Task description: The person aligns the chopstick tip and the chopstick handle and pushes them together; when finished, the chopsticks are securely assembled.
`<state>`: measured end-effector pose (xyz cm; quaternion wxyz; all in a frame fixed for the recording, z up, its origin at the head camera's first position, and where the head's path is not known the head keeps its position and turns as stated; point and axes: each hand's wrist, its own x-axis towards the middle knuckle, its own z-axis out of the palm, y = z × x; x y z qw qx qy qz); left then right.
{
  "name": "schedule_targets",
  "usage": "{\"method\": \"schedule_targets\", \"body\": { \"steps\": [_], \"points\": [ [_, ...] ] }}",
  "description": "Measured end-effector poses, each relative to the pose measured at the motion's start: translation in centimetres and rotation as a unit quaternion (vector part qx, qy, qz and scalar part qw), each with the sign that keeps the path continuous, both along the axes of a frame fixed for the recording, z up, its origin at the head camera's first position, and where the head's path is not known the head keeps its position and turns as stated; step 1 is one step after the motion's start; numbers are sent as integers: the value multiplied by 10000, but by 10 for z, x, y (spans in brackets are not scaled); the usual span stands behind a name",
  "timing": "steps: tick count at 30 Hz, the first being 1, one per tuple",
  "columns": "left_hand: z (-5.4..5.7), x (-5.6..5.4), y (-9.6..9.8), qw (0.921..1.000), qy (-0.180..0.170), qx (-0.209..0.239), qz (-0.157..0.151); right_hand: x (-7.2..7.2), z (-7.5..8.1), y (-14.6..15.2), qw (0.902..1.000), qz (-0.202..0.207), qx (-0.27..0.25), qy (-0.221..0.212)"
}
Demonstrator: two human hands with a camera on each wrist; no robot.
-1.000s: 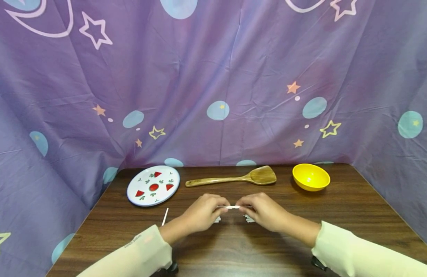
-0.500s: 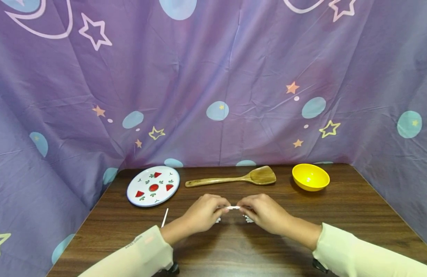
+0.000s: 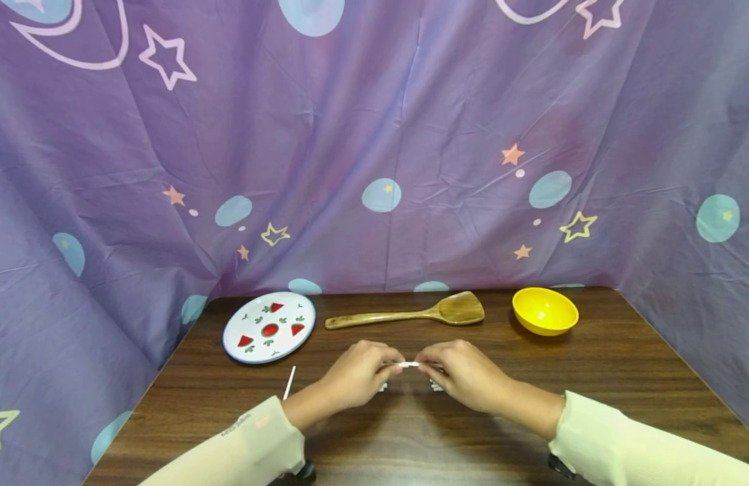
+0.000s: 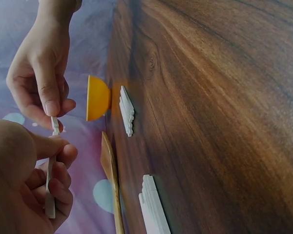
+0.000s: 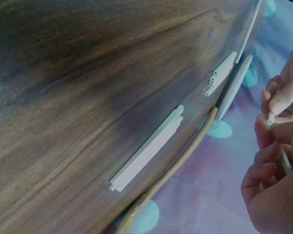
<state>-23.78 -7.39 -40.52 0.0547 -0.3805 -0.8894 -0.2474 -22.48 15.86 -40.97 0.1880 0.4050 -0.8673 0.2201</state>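
In the head view, my left hand (image 3: pixel 357 375) and right hand (image 3: pixel 465 375) meet above the middle of the table, fingertips close together. Between them is a thin white stick (image 3: pixel 409 364), pinched by thumb and fingers on each side. From the left wrist view, its long lower part (image 4: pixel 50 195) runs down along the left fingers. Whether it is one stick or two set end to end, I cannot tell. Below the hands lie two bundles of similar sticks: a left bundle (image 4: pixel 154 207) and a right bundle (image 5: pixel 149 148). In the head view the hands mostly cover both.
A single white stick (image 3: pixel 289 382) lies by the left forearm. Toward the back of the wooden table (image 3: pixel 623 378) are a white plate (image 3: pixel 253 324) with red fruit designs, a wooden spatula (image 3: pixel 386 316) and a yellow bowl (image 3: pixel 544 312). A purple cloth (image 3: pixel 326 148) hangs behind.
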Motion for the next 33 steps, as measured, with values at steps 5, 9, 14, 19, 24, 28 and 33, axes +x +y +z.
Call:
{"method": "schedule_targets", "body": {
  "steps": [5, 9, 14, 19, 24, 28, 33],
  "points": [
    [0, -1, 0, 9999, -92, 41, 2, 1, 1, 0, 9998, 87, -130, -108],
    [-1, 0, -1, 9999, -122, 38, 6, 0, 1, 1, 9983, 223, -350, -420],
    [-1, 0, -4, 9996, -236, 175, -53, -1, -3, 5, 9935, 307, -705, -843],
    [1, 0, -8, 9980, -498, 348, -194, 1, -7, 6, 9972, 163, -478, -557],
    [4, 3, -10, 9980, -348, 422, -302, 5, -6, 7, 9989, 289, -336, -128],
    [7, 10, -11, 9981, 50, 445, -416, 10, -4, 7, 9972, 551, -402, 311],
    [11, 22, -12, 9950, 647, 529, -547, 19, -1, 6, 9936, 735, -453, 723]
  ]
}}
